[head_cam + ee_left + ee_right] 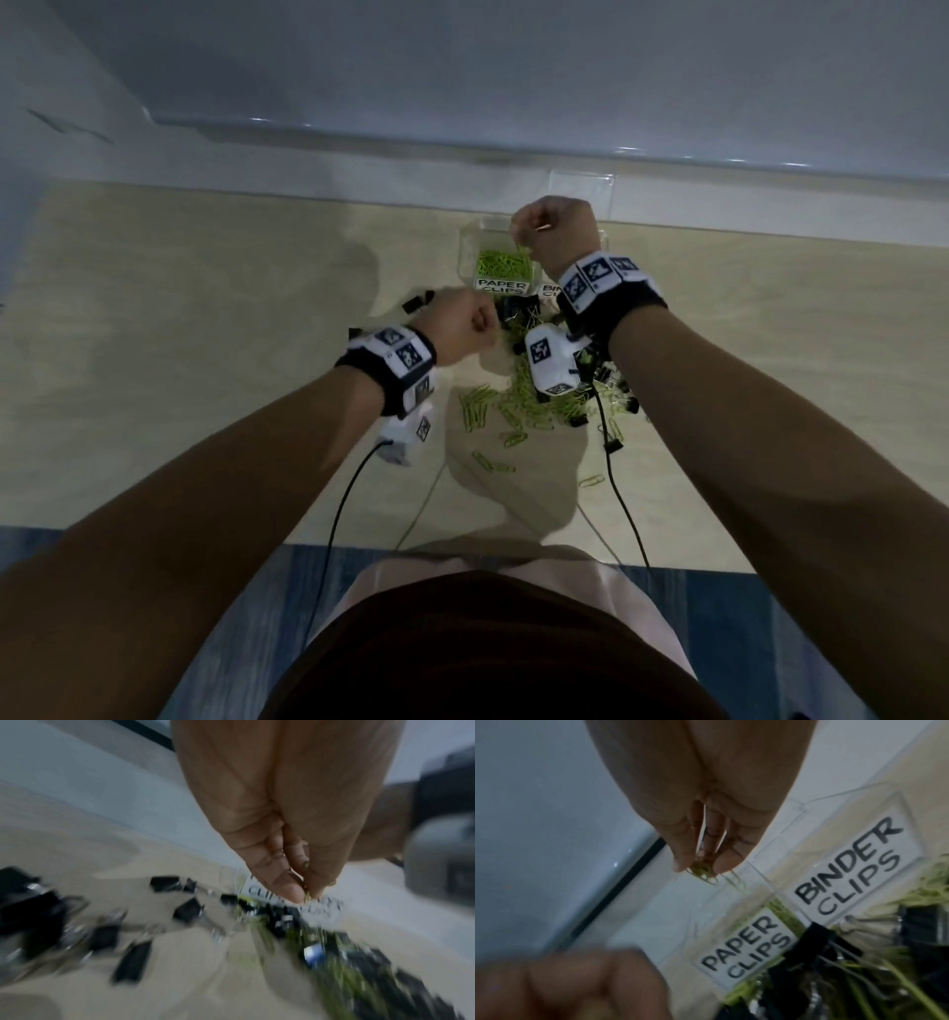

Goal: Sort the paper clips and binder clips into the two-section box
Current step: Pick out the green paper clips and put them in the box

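Head view: the right hand (557, 231) pinches green paper clips (521, 252) over the box (470, 246) near the tabletop's (205, 308) far edge; the left hand (462, 329) hovers curled by the mixed pile (529, 406).

Left wrist view: blurred; fingertips (293, 892) pressed together, contents unclear.

Right wrist view: clips (703, 872) dangle over the "PAPER CLIPS" section. Light, springy wire, likely to tangle; best pinched by the loops.
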Demonstrator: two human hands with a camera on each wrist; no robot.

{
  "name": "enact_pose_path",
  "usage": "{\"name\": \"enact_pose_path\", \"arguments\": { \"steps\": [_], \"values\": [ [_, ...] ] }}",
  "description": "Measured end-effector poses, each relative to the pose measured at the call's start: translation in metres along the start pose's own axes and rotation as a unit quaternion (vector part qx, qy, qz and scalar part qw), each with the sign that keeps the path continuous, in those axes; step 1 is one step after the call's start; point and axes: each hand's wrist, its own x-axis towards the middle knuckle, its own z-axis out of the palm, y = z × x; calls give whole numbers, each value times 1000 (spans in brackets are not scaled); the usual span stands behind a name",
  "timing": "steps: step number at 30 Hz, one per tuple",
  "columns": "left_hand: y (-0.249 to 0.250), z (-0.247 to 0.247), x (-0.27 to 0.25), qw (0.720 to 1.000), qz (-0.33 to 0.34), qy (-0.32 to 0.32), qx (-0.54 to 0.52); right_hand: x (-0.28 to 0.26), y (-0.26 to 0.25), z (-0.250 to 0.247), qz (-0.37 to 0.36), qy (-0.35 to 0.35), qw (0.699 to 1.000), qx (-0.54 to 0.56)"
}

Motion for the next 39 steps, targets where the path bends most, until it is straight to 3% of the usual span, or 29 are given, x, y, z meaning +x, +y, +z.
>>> {"name": "enact_pose_path", "arguments": {
  "steps": [5, 8, 10, 13, 15, 18, 21, 32, 39],
  "values": [
    [24, -37, 39, 991, 1, 133, -25, -16, 18, -1, 8, 8, 997, -70],
    [29, -36, 55, 989, 7, 150, -10, -46, 26, -11, 4, 12, 996, -90],
    [31, -28, 58, 991, 8, 129, 18, -71, 32, -15, -6, -55, 989, -135],
    [28, -15, 41, 989, 25, 117, 83, -112, 35, -13, -32, -221, 948, -228],
    [18, -7, 16, 991, 51, 73, 100, -134, 43, -3, -68, -265, 922, -274],
    [-11, 8, -24, 985, 68, -77, 136, -154, 61, 15, -102, -248, 890, -368],
    [-36, 23, -45, 961, 89, -155, 209, -161, 72, 18, -26, -215, 905, -367],
    [-27, 54, -42, 986, 76, -59, 138, -150, 82, 25, -98, -174, 905, -376],
    [-27, 63, -41, 973, 91, -56, 202, -151, 88, 24, -142, -173, 897, -382]
  ]
}}
